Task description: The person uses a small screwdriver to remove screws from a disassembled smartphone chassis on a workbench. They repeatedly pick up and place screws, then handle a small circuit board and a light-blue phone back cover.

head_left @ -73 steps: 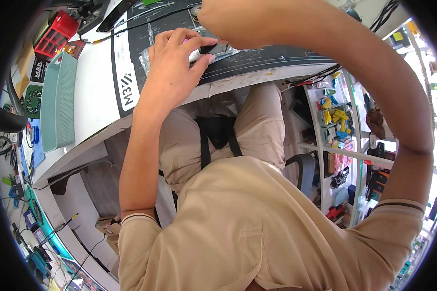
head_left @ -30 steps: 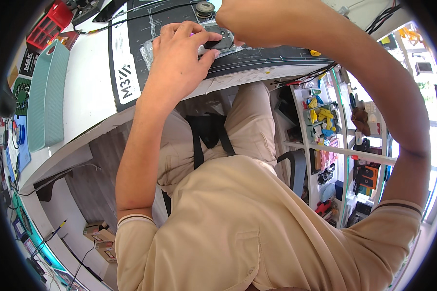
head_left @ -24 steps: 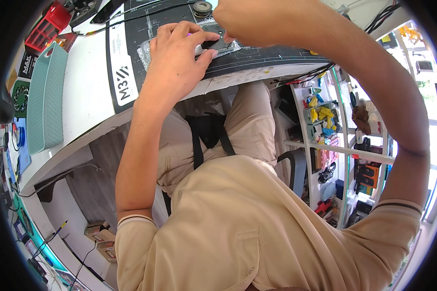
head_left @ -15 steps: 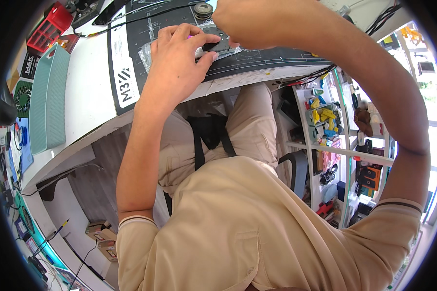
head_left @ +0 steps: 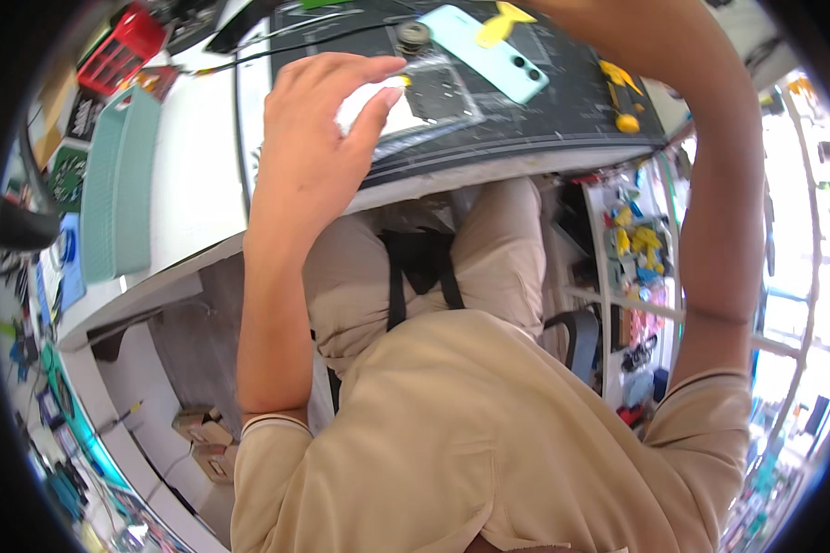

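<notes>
My left hand [head_left: 318,129] is over the dark work mat, thumb and forefinger apart with a gap between their tips. Beneath it a bright white flat piece shows in part. Beside its fingertips lies a dark flat plate [head_left: 438,92] on clear film, with a small yellow bit [head_left: 402,81] at its near side. My right forearm [head_left: 650,41] arches up past the top edge, and the hand itself is out of the picture. Below that arm lies a mint-green phone or phone back [head_left: 475,51] with camera rings. A yellow flared plastic piece [head_left: 503,26] overlaps it.
A small round metallic container [head_left: 413,37] sits behind the plate. Yellow tools [head_left: 623,97] lie at the mat's right. At left are a long teal basket [head_left: 120,194] and a red plastic bin [head_left: 124,51]. A black cable [head_left: 304,46] crosses the mat; shelves stand at right.
My right hand has moved up and out of view, away from the plate. The mint-green phone, yellow piece and yellow tools now show. My left thumb and forefinger have come off the plate.
</notes>
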Demonstrator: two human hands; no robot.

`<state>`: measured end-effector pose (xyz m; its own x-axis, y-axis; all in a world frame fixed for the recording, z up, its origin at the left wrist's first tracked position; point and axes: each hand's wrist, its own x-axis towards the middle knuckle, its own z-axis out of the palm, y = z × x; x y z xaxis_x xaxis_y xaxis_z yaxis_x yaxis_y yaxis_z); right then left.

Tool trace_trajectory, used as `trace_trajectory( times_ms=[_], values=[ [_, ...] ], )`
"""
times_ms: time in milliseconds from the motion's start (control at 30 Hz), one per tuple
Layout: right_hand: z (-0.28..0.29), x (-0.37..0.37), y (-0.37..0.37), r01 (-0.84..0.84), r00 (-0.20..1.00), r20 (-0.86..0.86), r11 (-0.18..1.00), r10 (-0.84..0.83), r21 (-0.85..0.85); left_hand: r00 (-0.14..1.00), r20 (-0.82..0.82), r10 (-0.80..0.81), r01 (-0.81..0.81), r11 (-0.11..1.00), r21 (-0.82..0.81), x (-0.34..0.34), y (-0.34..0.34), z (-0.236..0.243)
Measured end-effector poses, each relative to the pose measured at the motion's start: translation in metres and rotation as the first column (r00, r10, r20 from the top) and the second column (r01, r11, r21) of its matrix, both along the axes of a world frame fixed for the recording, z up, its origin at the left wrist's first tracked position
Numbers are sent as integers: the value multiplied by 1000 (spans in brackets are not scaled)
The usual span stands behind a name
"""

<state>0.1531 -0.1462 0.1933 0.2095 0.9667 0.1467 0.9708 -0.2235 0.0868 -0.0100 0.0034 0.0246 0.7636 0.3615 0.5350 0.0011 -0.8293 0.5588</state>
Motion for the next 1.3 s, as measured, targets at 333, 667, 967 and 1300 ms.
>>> trace_trajectory(
  times_ms=[333, 667, 967, 1300],
  values=[
    [-150, -21, -21, 378, 404, -887, 842, 224, 385, 638, 284, 716, -602, 693, -397, -223, 68, 24],
    [-161, -110, 46, 46, 224, -940, 961, 257, 274, 868, -213, 448, -242, 757, 607, -243, 196, 70],
    [-163, -155, 68, -21, 242, -944, 974, 224, 225, 678, -501, 539, 213, 508, 835, -216, 233, 34],
    [-145, -148, 71, -17, 231, -927, 954, 295, 299, 741, -469, 480, 230, 475, 850, -217, 252, 26]
  ],
)
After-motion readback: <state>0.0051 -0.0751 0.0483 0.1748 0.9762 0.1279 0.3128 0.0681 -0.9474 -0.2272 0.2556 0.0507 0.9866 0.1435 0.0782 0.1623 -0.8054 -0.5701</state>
